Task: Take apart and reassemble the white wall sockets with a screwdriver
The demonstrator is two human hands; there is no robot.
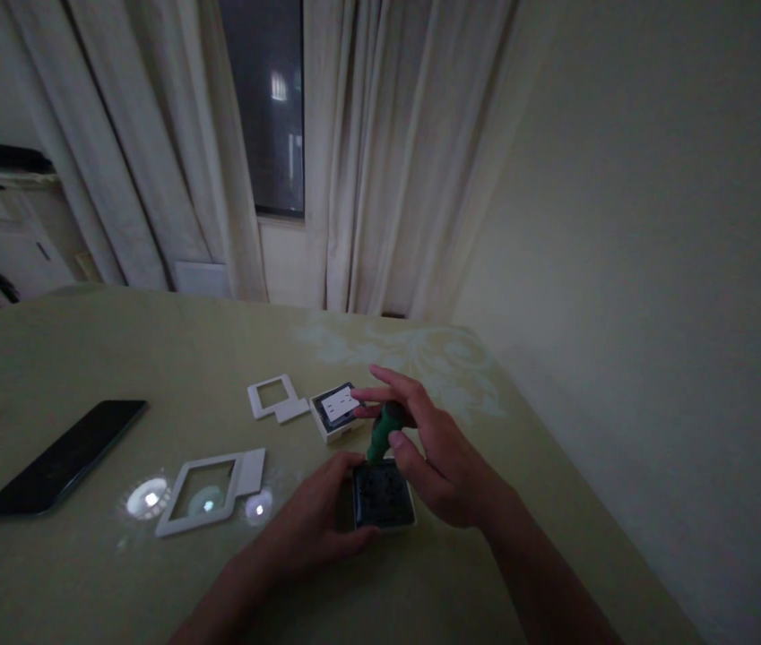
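Observation:
My right hand [437, 457] grips the green handle of a screwdriver [380, 436] between thumb and fingers, with some fingers stretched out. The screwdriver stands tilted over the far edge of a square box with a dark inside and a white rim [384, 497]; its tip is hidden. Around the left side of that box my left hand [316, 511] is closed, thumb at the near edge and fingers at the far edge. Just behind lies a white wall socket in a box [338, 408], partly covered by my right fingers.
Left of the hands lie a large white frame [182, 493] with a white plate [250, 472] on it, and farther back a smaller-looking white frame [255, 399] with another plate [292, 410]. A black tablet-like slab [64, 457] rests farther left. A wall [655, 313] borders the table's right.

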